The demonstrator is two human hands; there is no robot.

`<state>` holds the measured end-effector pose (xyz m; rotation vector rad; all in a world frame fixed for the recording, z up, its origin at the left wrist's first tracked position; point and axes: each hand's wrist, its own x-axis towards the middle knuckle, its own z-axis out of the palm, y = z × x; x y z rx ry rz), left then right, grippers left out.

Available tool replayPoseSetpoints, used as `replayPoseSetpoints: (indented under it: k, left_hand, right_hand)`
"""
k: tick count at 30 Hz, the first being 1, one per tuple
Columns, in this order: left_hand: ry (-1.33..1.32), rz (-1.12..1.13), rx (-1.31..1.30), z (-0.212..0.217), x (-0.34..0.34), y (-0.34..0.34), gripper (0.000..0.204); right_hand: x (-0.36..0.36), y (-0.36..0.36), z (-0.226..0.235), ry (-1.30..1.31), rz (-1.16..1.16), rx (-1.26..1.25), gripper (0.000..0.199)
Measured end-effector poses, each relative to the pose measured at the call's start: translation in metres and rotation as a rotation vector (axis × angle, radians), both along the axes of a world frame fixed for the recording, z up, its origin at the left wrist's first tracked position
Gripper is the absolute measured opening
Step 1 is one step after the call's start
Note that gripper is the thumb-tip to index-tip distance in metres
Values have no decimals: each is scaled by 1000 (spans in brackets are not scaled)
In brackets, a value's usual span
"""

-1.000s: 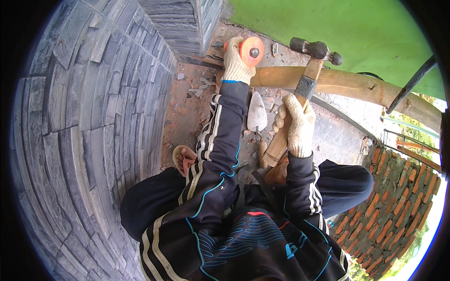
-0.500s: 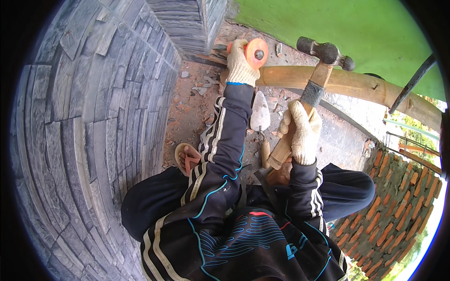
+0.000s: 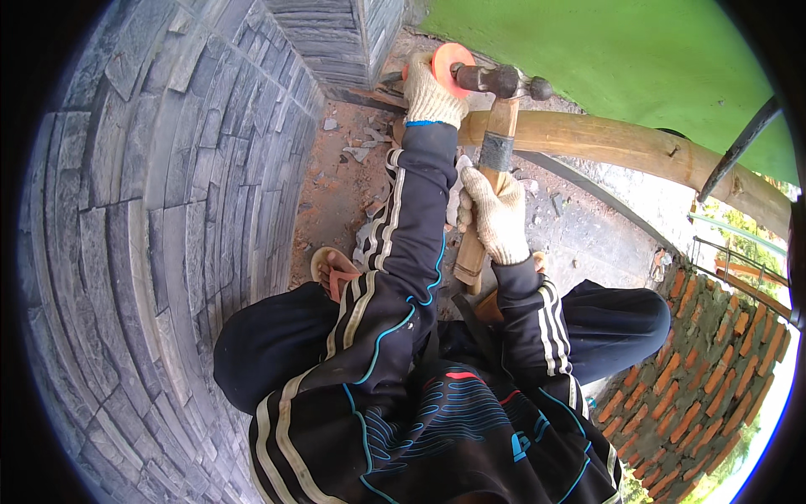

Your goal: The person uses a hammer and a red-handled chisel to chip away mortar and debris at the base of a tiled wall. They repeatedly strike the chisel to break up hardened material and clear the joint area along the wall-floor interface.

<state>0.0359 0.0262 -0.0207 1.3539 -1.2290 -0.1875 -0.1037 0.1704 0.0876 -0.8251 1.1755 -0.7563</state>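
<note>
My left hand (image 3: 432, 99), in a cream knit glove, is wrapped round a chisel with a round orange hand guard (image 3: 442, 60). The chisel points toward the base of the grey stone corner, its tip hard to make out. My gloved right hand (image 3: 501, 220) grips the wooden handle of a ball-peen hammer (image 3: 502, 81), with dark tape wound below its head. The hammer's flat face meets the chisel's struck end at the guard, or nearly so; contact cannot be told for certain. A pale trowel blade (image 3: 454, 202) lies on the ground, mostly hidden behind my right hand and the hammer handle.
Grey stone cladding (image 3: 168, 252) rises on the left, and a green wall (image 3: 604, 59) stands ahead. A thick bamboo pole (image 3: 604, 139) crosses in front of it. Broken chips (image 3: 359, 154) litter the ground. Rough brickwork (image 3: 697, 378) is at lower right.
The hammer has swung left and its head now sits at the chisel's end. My right hand moved left with it, covering much of the trowel. My left hand and chisel shifted slightly forward.
</note>
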Motion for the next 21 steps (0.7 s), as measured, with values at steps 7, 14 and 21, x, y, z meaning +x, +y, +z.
replayPoseSetpoints:
  k: [7, 14, 21]
  left_hand:
    - [1514, -75, 22, -18, -21, -13, 15]
    - [-8, 17, -11, 2, -10, -8, 20]
    - [1215, -165, -19, -41, -23, -29, 4]
  right_hand:
    - [-25, -4, 64, 18, -295, -395, 21]
    - [-2, -9, 5, 63, -7, 7, 17]
    - [-25, -19, 64, 7, -350, -387, 19]
